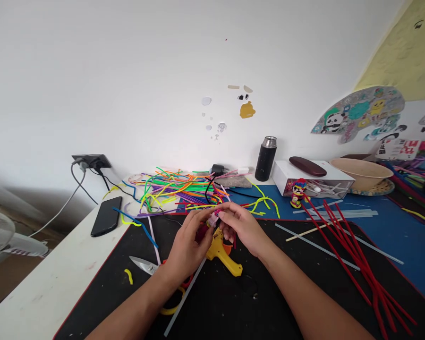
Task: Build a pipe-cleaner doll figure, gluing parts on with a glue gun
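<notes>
Above the black mat, my left hand (pixel 191 241) has its fingers wrapped round a small pink and magenta craft piece (pixel 213 219). From the other side, my right hand (pixel 242 227) pinches the top of the same piece, thumb and forefinger closed on it. Fingers hide much of its shape. Just below my hands lies a yellow glue gun (pixel 226 259), its front end partly covered. Scissors (pixel 143 265) with red and yellow handles rest partly under my left wrist. Beside them, a translucent glue stick (pixel 184 300) slants toward the mat's front.
Behind my hands is a heap of coloured pipe cleaners (pixel 184 189). Red pipe cleaners (pixel 361 264) lie at right, near a small figurine (pixel 298 192), a white box (pixel 313 177) and a black flask (pixel 266 159). A phone (pixel 106 216) and a fan (pixel 7 236) are at left.
</notes>
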{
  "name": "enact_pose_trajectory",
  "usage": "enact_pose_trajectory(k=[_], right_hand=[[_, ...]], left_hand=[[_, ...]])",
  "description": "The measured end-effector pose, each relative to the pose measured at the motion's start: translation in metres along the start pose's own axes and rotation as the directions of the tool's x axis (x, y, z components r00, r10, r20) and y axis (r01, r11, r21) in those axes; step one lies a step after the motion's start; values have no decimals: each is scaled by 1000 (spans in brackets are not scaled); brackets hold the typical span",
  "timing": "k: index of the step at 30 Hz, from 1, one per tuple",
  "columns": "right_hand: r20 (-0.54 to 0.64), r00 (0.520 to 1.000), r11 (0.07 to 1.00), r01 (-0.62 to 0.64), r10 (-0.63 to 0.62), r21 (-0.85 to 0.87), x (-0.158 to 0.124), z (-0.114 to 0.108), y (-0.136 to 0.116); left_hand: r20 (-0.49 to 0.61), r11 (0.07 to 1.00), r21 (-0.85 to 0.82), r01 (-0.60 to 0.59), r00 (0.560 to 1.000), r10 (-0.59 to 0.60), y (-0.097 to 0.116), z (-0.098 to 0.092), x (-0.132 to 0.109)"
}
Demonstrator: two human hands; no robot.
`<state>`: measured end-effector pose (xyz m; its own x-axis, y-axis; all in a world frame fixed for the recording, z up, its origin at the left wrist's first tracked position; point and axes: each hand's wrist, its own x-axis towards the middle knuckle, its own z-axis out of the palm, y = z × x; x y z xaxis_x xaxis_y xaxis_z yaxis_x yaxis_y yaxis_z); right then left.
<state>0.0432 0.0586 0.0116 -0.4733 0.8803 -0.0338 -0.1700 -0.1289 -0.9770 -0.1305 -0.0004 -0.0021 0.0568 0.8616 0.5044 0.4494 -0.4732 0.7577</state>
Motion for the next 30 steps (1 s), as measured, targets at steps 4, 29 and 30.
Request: enact_pose_trajectory(k=[4, 29, 30], right_hand=[[-17, 1000, 1000, 14, -14, -24, 0, 0, -1], [70, 997, 978, 55, -42, -202, -5, 6, 0], [73, 996, 977, 56, -42, -204, -5, 7, 0]], left_hand=[[18, 958, -229, 174, 984, -175, 3, 2, 2], [344, 551, -624, 554, 828, -443, 4, -9, 14], [343, 547, -626, 555, 827, -446, 4, -9, 14]])
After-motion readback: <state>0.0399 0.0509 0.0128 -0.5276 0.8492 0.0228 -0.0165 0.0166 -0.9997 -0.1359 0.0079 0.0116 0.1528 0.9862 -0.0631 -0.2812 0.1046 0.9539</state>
